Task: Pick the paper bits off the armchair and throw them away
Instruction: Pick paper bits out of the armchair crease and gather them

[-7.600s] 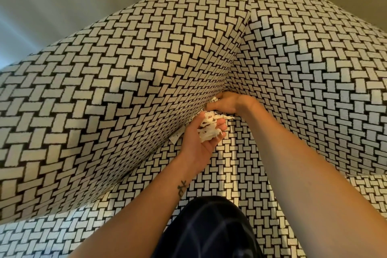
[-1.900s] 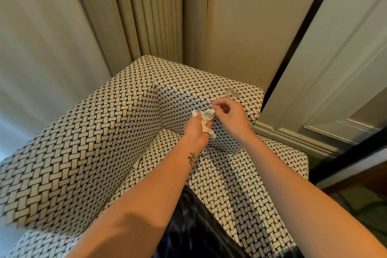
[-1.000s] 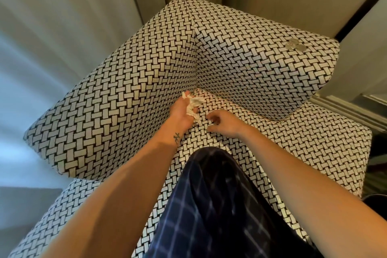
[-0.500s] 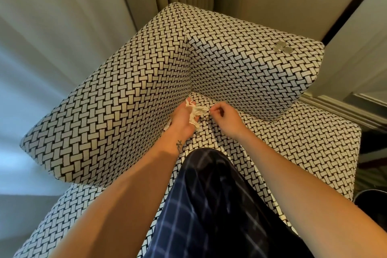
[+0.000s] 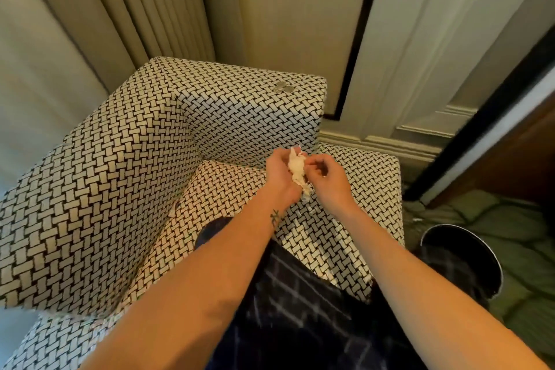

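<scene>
Item: paper bits (image 5: 296,169), gathered into one pale crumpled wad and held in the air above the seat of the armchair (image 5: 120,189), near its front right corner. Holder: left hand (image 5: 280,175), fingers curled round the wad from the left, with the paper sticking out above and below the grip. Second contact: right hand (image 5: 328,178), fingers bent, thumb and forefinger closed on the wad's right edge as if tucking a scrap in. Whether that scrap is separate from the wad cannot be told. Seat: a knee in checked trousers (image 5: 300,294) rests on the cushion. A pale sliver in the crease below the backrest may be one more scrap, but it is too small to confirm. Two small round silvery objects (image 5: 283,87) lie on top of the far armrest, and they do not look like paper. Disposal point: dark round bin (image 5: 459,258) on the floor just beside the chair, to the right. Step judged: collecting is ending and throwing away has not begun. Next move calls for keeping the loose wad squeezed tight, carrying it right and down over the bin's mouth, then letting go without shedding fragments on the floor.
</scene>
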The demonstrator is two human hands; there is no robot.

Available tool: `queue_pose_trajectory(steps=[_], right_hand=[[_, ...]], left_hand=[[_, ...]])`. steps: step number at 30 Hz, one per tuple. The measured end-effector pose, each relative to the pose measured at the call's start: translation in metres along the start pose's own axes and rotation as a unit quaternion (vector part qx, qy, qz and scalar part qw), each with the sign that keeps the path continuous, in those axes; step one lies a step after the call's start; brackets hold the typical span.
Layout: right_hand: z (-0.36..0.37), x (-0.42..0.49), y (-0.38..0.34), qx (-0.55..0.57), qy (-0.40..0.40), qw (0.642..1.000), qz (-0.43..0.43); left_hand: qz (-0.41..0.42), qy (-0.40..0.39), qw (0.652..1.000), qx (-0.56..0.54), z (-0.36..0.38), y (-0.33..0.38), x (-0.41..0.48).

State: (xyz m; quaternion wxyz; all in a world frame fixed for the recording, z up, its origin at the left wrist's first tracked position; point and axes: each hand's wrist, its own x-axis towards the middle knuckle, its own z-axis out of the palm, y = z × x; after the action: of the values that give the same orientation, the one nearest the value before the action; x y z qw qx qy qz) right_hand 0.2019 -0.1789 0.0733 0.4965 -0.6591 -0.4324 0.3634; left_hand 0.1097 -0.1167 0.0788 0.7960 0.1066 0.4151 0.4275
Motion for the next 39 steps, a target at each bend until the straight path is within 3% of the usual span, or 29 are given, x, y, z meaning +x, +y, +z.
queue_pose_trajectory(steps=[8,13,16,18,23,27,33,35,39], right_hand=[[-0.131,-0.03,0.053,0.007,0.178,0.984,0.003],[-0.193,-0.041,0.093,0.008,0.269,0.963,0.032],[-0.213,-0.044,0.115,0.102,0.31,0.942,0.077],[-0.231,-0.041,0.137,0.191,0.346,0.911,0.116],[-0.255,-0.037,0.189,0.271,0.438,0.839,0.175],[-0.271,-0.029,0.23,0.37,0.454,0.782,0.216],[-0.302,-0.014,0.267,0.6,0.448,0.612,0.253],[-0.31,-0.017,0.285,0.643,0.432,0.588,0.233],[-0.317,-0.025,0.311,0.665,0.449,0.558,0.214]], left_hand=[[-0.104,-0.118,0.984,0.08,0.095,-0.125,-0.026],[-0.141,-0.106,0.979,0.105,0.128,-0.202,-0.007],[-0.15,-0.09,0.974,0.147,0.138,-0.241,0.008],[-0.155,-0.081,0.968,0.182,0.148,-0.276,0.018],[-0.185,-0.061,0.944,0.264,0.152,-0.347,0.046],[-0.218,-0.063,0.92,0.319,0.157,-0.389,0.073],[-0.29,-0.067,0.889,0.348,0.166,-0.423,0.101],[-0.267,-0.056,0.88,0.389,0.166,-0.437,0.105],[-0.297,-0.061,0.882,0.361,0.167,-0.448,0.103]])
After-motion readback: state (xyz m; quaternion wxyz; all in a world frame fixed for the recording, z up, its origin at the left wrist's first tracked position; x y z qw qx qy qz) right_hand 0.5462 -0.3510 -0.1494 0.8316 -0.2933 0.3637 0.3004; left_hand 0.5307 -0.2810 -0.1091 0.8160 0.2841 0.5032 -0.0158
